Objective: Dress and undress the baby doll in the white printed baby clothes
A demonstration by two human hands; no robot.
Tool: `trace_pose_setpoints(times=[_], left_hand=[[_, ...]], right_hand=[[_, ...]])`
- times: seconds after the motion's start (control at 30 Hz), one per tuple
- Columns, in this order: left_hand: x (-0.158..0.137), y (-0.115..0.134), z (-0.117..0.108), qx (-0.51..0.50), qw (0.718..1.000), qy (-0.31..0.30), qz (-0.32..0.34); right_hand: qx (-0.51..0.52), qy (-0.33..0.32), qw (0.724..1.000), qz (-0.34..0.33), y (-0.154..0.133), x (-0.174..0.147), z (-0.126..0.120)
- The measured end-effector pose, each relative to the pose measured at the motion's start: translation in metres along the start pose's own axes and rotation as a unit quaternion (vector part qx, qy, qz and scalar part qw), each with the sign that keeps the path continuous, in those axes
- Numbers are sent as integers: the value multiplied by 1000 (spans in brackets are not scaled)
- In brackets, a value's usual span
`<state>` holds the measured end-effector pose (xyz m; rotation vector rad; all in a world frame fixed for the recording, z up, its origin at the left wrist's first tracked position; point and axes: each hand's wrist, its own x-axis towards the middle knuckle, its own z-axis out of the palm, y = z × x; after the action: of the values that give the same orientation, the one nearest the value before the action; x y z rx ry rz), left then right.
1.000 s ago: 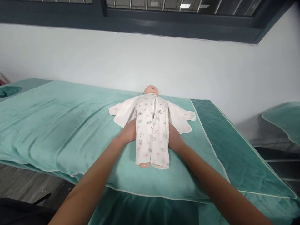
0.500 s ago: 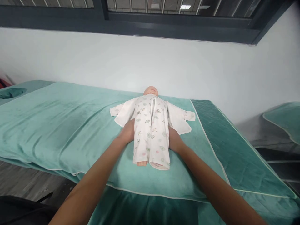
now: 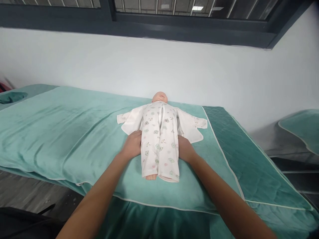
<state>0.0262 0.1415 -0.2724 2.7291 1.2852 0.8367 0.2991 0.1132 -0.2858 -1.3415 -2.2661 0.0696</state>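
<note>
Left hand (image 3: 132, 145) and right hand (image 3: 185, 148), each tucked against an outer edge of thin white baby trousers (image 3: 159, 142), with fingertips lost behind or beneath the cloth. Cannot tell any grip, firm or loose, from this angle. Between the hands, flat on its back on a bed, a baby doll (image 3: 159, 97) with a smooth, rounded, bald head close to the white wall (image 3: 149, 66). Over its body, the trousers, running from just below the chin to the feet, soft and lightly rumpled, dotted with small grey, green and pink motifs, with a narrow slit down the upper middle. Beneath, an opened white jacket (image 3: 190, 126) with plain inner faces, curved lower corners and sleeves splayed flat to both sides. Under everything, a pale teal blanket (image 3: 74, 132), velvety, creased towards the left, edged in white piping; alongside, a darker quilted cover (image 3: 224, 139).

Torso and legs hidden by clothing; toes (image 3: 151, 177) just visible at one cuff, the other foot out of sight. Forearms cropped below, barred window (image 3: 194, 30) cropped above. At lower left, a black shape (image 3: 25, 222), cut off and unidentifiable.
</note>
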Motion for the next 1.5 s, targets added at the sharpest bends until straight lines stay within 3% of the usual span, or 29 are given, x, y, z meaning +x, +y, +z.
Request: trace_pose_setpoints(times=[0.1, 0.23, 0.33, 0.4, 0.47, 0.53, 0.67, 0.77, 0.87, 1.0, 1.07, 1.13, 1.2, 1.27, 1.33, 1.4, 1.5], left_hand=[[-4, 2, -3, -34, 999, -22, -11], [-6, 3, -9, -111, 993, -15, -44], [-5, -1, -11, -160, 980, 10, -120], [-4, -8, -9, -175, 963, 53, -198], [-2, -16, -6, -169, 941, 104, -272], [0, -25, -1, -134, 925, 147, -323], [2, -35, 4, 3, 916, 183, -357], [3, -34, 4, 86, 894, 179, -401], [4, -32, 4, 128, 876, 170, -434], [5, -32, 2, 136, 866, 159, -455], [6, -33, 1, 128, 864, 159, -461], [6, -34, 0, 120, 861, 161, -468], [6, -35, -2, 113, 858, 158, -475], [6, -36, -3, 107, 863, 150, -470], [5, -36, -4, 99, 871, 147, -458], [2, -36, -5, 67, 875, 156, -453], [-1, -35, -8, -84, 868, 197, -447]], right_hand=[[-10, -27, 999, 14, -2, -1, -5], [91, 7, 992, 82, -5, -7, -17], [212, 49, 962, 163, 3, -10, -25], [239, 104, 941, 218, 18, -11, -30], [180, 165, 932, 267, 41, -11, -34], [75, 180, 934, 301, 65, -11, -37], [-92, 89, 924, 361, 99, -11, -40], [-97, 16, 911, 401, 108, -1, -45], [43, 24, 916, 398, 103, 22, -57], [275, 197, 879, 335, 58, 60, -78], [330, 178, 891, 255, 23, 74, -89], [305, 73, 932, 182, -11, 79, -96], [260, -40, 953, 152, -34, 75, -100], [248, -104, 951, 155, -43, 67, -100], [257, -98, 945, 174, -42, 57, -97], [254, -49, 946, 198, -36, 50, -92], [253, 10, 942, 222, -28, 48, -84]])
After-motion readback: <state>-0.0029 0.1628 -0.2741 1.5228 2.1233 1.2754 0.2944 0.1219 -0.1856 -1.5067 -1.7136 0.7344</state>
